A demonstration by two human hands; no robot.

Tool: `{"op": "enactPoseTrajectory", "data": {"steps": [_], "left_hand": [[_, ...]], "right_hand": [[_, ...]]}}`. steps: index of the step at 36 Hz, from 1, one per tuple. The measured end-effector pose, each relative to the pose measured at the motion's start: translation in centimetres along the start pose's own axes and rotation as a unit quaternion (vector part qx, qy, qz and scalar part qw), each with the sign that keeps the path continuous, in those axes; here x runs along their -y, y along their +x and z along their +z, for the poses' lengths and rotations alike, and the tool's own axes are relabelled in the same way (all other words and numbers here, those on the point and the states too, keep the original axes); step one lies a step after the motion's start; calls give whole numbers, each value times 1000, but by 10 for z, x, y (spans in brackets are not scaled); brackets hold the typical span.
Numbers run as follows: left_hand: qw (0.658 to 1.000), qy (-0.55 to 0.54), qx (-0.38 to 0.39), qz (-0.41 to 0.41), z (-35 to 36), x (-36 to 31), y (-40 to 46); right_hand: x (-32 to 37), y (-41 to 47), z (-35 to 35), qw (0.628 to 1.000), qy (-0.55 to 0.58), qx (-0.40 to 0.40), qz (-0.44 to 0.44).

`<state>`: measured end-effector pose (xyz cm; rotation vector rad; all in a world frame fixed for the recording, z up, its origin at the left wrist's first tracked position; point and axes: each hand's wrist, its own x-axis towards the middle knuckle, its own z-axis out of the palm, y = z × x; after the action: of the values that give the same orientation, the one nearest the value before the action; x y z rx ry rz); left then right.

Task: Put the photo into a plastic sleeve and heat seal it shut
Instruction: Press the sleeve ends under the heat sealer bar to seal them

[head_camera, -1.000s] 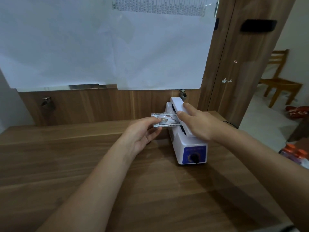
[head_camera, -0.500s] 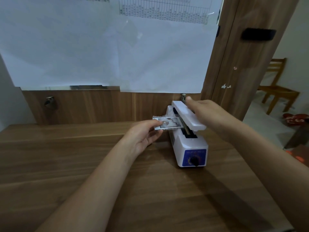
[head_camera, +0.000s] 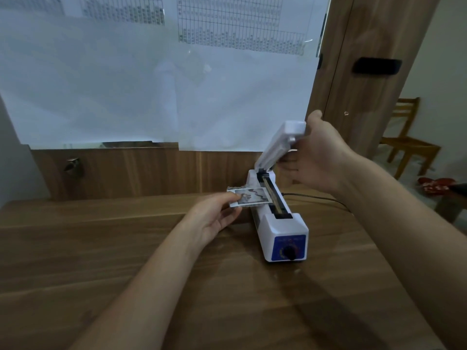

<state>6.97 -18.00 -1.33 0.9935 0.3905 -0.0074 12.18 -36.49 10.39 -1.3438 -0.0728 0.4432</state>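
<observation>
**Sealer arm raised, sleeved photo at the bar**

Head view. My right hand (head_camera: 321,157) sits right of centre in the frame, thumb up and fingers curled round the free end of the sealer arm (head_camera: 276,145); this grip holds the arm lifted at a steep tilt, hinged at the far end of the heat sealer (head_camera: 280,223). The sealer is white, with a blue front panel and a black dial (head_camera: 289,252) facing me, and stands on the wooden table (head_camera: 126,274) just right of centre. With the arm up, the sealing strip (head_camera: 273,195) along the top of the base is exposed.

My left hand (head_camera: 214,218) is at centre frame, to the left of the sealer. Its grip is a pinch, thumb on top, on the near left corner of the photo (head_camera: 250,198). The photo lies inside the plastic sleeve (head_camera: 233,189), whose crinkled edge shows past the photo's far left side. The photo's right edge reaches the sealing strip; I cannot tell whether the sleeve lies on it or just above.

A black cord (head_camera: 316,198) runs right from the sealer across the table. White paper sheets (head_camera: 151,84) cover the wall in the upper half of the frame. A wooden chair (head_camera: 406,140) stands at the right edge.
</observation>
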Motion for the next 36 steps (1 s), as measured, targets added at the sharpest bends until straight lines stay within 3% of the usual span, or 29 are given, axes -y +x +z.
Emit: {"op": "enactPoseTrajectory", "data": {"steps": [8, 16, 19, 20, 22, 25, 27, 33, 36], "left_hand": [[1000, 1, 8, 5, -1, 0, 2], [1000, 8, 14, 7, -2, -2, 0], [1000, 11, 16, 9, -2, -2, 1], [1000, 12, 17, 10, -1, -2, 2], [1000, 16, 15, 11, -2, -2, 2], [999, 35, 3, 14, -3, -2, 3], [999, 43, -1, 19, -4, -2, 3], [998, 58, 11, 23, -5, -2, 5], [998, 58, 19, 28, -6, -1, 5]], "right_hand": [[1, 0, 7, 998, -36, -15, -46], [-9, 6, -4, 997, -1, 28, -70], [-20, 10, -5, 993, -69, -42, -81], [-24, 12, -6, 982, -145, -89, -86], [-34, 15, -7, 921, -336, -163, -112], [-47, 24, -18, 832, -510, -131, -176], [-52, 32, -24, 793, -570, -90, -197], [-53, 46, -21, 773, -605, 49, -184], [-53, 52, -17, 772, -606, 73, -175]]}}
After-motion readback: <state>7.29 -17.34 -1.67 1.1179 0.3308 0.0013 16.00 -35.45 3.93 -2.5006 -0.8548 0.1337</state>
